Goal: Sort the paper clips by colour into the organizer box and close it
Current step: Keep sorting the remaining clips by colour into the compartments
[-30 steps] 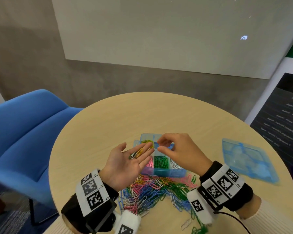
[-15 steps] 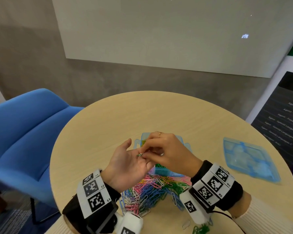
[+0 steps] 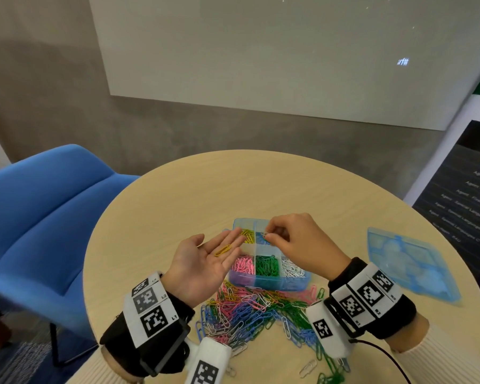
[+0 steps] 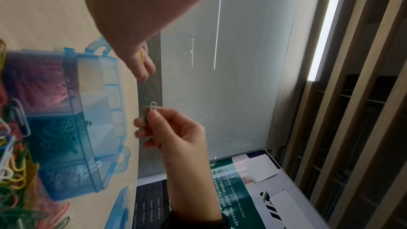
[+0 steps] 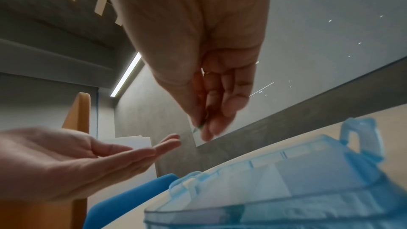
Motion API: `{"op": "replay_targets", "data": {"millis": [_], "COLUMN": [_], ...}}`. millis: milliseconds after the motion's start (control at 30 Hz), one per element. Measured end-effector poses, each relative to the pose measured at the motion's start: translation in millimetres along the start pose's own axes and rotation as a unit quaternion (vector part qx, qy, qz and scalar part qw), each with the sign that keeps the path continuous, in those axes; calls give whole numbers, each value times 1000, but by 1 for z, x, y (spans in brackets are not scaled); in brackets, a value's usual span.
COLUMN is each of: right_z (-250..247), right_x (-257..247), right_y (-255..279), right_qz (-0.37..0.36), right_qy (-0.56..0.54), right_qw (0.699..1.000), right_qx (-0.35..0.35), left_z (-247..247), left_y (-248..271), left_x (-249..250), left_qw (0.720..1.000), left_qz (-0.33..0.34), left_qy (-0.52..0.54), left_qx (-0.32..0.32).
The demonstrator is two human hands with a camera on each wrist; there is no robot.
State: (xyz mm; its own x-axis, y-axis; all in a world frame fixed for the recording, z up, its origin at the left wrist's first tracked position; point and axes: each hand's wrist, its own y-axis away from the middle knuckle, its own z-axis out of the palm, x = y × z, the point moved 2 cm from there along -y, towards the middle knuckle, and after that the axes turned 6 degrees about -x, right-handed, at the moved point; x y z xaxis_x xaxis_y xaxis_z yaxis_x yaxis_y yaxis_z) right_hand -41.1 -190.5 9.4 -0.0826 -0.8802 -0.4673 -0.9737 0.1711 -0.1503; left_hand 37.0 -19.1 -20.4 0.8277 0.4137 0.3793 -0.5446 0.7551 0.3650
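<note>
My left hand [image 3: 205,256] lies palm up with straight fingers just left of the blue organizer box [image 3: 272,282]. One yellow paper clip [image 3: 222,250] rests on its fingers. My right hand [image 3: 269,237] hovers over the box's rear compartments, and thumb and forefinger pinch a small grey-green clip [image 4: 153,106], also seen as the clip [image 5: 199,126] from the right wrist. The box holds yellow, blue, pink, green and white clips in separate compartments. A mixed pile of loose clips [image 3: 261,309] lies in front of the box.
The box's blue lid [image 3: 408,261] lies flat on the round wooden table [image 3: 233,189] to the right. A blue chair [image 3: 47,206] stands at the left. A dark poster [image 3: 466,195] stands at the right, past the table edge.
My right hand came to the left palm, pinched one clip off it, and has moved back over the box. Only the yellow clip stays on the palm.
</note>
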Motion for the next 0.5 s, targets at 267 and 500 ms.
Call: {"op": "replay_targets", "data": {"millis": [267,500], "right_z": [-5,-5], "right_x": [11,10], "right_y": [0,9], "right_qz": [76,70], "right_qy": [17,-20], "right_qw": [997,996], "right_qx": [2,-53], "left_z": [3,4], "left_y": [2,1], "left_x": [-1,-3], "left_qw": [1000,999], "left_qz": [-7,-18], "left_qy": [-23,-26], "left_qx": [-13,-20]}}
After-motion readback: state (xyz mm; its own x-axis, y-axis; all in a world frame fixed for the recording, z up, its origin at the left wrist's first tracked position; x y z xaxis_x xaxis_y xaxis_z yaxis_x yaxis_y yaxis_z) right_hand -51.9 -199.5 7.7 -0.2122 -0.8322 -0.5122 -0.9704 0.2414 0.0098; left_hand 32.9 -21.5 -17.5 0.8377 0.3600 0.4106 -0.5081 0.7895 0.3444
